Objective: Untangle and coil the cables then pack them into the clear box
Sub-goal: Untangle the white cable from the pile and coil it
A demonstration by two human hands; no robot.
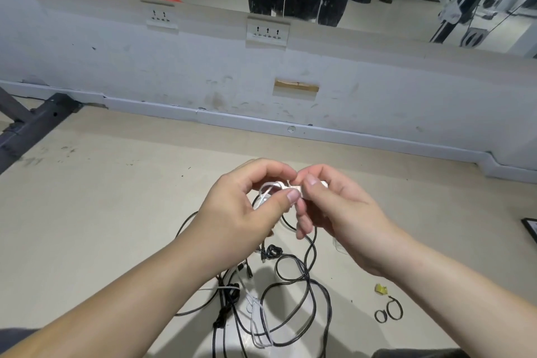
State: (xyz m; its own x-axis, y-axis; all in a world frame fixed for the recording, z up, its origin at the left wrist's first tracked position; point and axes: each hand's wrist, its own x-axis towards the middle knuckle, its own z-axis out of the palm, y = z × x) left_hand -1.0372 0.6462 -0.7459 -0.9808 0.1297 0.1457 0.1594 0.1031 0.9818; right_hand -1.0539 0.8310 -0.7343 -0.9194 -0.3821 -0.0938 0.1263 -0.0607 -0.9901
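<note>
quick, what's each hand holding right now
Left hand: pinching the white cable.
Right hand: pinching the same white cable, at its plug end.

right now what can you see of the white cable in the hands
The white cable is thin, with a smooth plastic-looking sheath. Small loops of it sit bunched between both hands, raised above the floor. The left hand pinches the loops; the right hand pinches a blocky white end piece, likely its plug. More white strand lies lower among the black cables; whether it is the same cable cannot be told.
</note>
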